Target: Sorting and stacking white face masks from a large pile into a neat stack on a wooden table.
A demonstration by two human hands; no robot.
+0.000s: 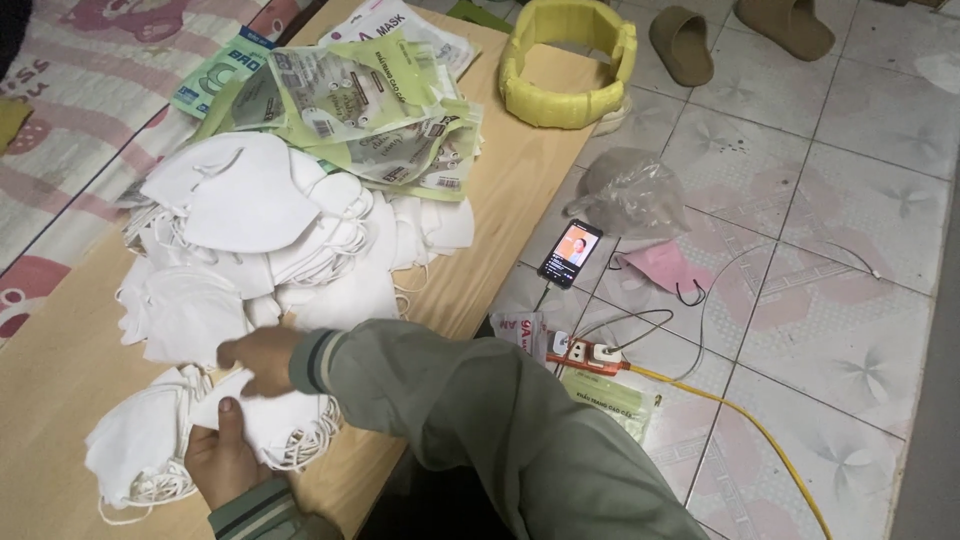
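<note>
A big heap of white face masks (240, 235) with ear loops lies on a light wooden table (500, 210). My left hand (220, 455) is at the near edge, its thumb pressed on a white mask (265, 415) at the top of a small stack. My right hand (262, 358), in a grey-green sleeve, reaches across from the right. Its fingers curl over the far edge of that same mask. More masks (135, 445) lie just left of my hands.
Green mask packets (360, 110) are piled at the back of the table, beside a yellow foam ring (567, 60). On the tiled floor lie a lit phone (570, 253), a power strip (590, 353) with an orange cable, a pink mask (665, 268), a plastic bag (630, 190) and slippers (682, 42).
</note>
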